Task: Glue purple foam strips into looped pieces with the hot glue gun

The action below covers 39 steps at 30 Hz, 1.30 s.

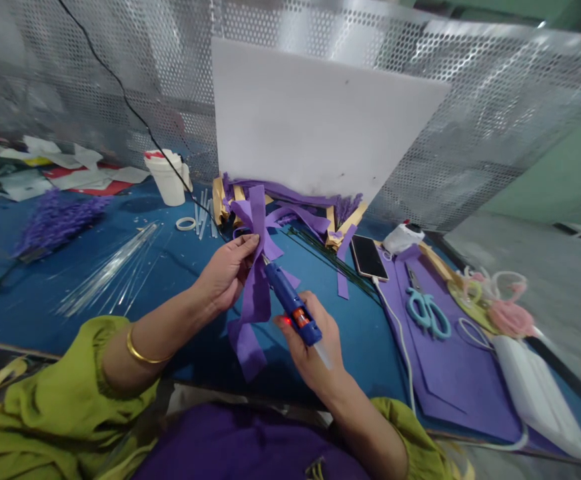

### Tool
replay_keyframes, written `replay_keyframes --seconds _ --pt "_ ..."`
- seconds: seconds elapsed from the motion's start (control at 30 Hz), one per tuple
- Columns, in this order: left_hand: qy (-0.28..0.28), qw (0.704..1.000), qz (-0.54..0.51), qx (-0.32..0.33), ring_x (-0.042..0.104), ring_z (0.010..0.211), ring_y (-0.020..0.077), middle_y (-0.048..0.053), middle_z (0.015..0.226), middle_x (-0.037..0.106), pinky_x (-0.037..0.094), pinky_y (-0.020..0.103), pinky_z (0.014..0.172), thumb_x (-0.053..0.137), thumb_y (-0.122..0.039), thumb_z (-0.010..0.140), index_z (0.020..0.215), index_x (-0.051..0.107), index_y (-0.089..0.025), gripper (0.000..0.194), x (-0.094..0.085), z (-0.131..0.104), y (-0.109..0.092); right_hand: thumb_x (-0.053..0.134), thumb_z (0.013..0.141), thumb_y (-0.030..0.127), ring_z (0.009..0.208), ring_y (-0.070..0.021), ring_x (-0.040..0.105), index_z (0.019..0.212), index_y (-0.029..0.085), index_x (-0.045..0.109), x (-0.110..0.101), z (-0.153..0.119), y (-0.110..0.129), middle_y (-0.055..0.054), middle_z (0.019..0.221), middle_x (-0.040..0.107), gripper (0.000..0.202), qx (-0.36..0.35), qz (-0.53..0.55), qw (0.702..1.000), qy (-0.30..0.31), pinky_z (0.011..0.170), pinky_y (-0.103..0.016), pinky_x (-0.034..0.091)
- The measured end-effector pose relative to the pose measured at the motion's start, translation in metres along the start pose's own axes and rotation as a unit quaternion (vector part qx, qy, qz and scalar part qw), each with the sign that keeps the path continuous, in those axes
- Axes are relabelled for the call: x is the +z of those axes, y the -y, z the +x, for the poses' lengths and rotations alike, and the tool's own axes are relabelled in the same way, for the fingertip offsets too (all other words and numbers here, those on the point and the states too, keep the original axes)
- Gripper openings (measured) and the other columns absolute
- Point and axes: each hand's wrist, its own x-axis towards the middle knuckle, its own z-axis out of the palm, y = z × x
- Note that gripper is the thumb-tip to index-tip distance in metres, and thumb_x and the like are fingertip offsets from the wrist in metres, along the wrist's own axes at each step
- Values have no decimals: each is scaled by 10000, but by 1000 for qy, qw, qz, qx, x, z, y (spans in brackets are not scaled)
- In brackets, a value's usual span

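Head view — glue gun points forward-left, axis slanting.

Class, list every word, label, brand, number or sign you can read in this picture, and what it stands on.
No text can be read.
Purple garment: a yellowish mark at the picture's bottom edge, too blurred to read.
Blue glue gun: no lettering can be made out.
Smartphone: dark screen, no legible characters.

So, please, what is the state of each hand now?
Left hand: closed, pinching purple ribbon.
Right hand: closed, holding glue gun.
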Motion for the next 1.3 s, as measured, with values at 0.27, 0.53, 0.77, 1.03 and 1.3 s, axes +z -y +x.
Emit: replay_keyframes --seconds 0.27,0.53,0.77,1.03,1.3 --pt "3 1000 -5 5 588 522 71 -18 641 650 503 158 542 746 -140 832 821 643 -137 103 0 -1 -1 592 918 351 501 -125 467 819 251 466 0 0 1 55 631 532 188 4 -1 1000 0 513 -247 369" --pt "18 1000 -3 0 543 491 68 -30 620 623 477 175 539 737 -150 839 805 649 -148 94 0 -2 0 595 929 381 500 -129 483 843 251 486 0 -1 1 52 633 545 190 -4 -12 1000 -12 513 -252 375" --pt "14 1000 1 7 554 503 79 -28 621 624 488 190 553 761 -154 819 807 653 -149 108 -1 -1 0 591 930 373 514 -133 507 824 250 481 0 -1 1 46 642 554 196 -4 -19 1000 -15 517 -251 375" --pt "3 1000 0 21 578 524 66 -30 648 655 505 166 574 775 -155 803 809 656 -147 120 0 -1 -1 609 914 362 505 -130 486 811 251 472 1 -3 0 53 631 540 204 5 -23 1000 -10 515 -248 365" --pt "-8 999 12 41 514 457 56 -47 590 607 414 154 450 780 -184 810 804 657 -155 126 -2 2 -5 599 932 365 500 -128 482 818 251 469 1 -3 -1 54 624 536 207 -14 -31 999 -7 510 -250 350"
